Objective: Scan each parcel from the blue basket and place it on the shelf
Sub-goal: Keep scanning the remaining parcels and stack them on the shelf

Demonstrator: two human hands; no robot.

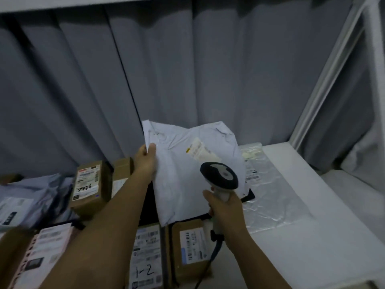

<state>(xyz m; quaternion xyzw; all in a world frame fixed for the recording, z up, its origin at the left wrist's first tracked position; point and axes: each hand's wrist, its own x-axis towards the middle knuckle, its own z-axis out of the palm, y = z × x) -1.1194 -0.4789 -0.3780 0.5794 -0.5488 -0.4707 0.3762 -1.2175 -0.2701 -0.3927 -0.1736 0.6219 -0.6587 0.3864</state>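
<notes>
Parcel [193, 174], white mailer, tilted above the shelf [291, 236]; my left hand [145, 161] pinches its edge; right hand [225, 209] grips scanner [220, 176]; I should aim squarely at the label [203, 152].

A large white poly-mailer parcel [187, 174] stands tilted near the middle of the frame, its wrinkled face toward the camera and a pale shipping label [201, 152] stuck slantwise near its upper right. The left hand [145, 161] pinches its left edge and holds it up. A handheld scanner [219, 177], dark head with grey top, is gripped by the right hand [226, 207] just in front of the parcel's lower right. The white shelf [312, 236] lies beneath.
</notes>
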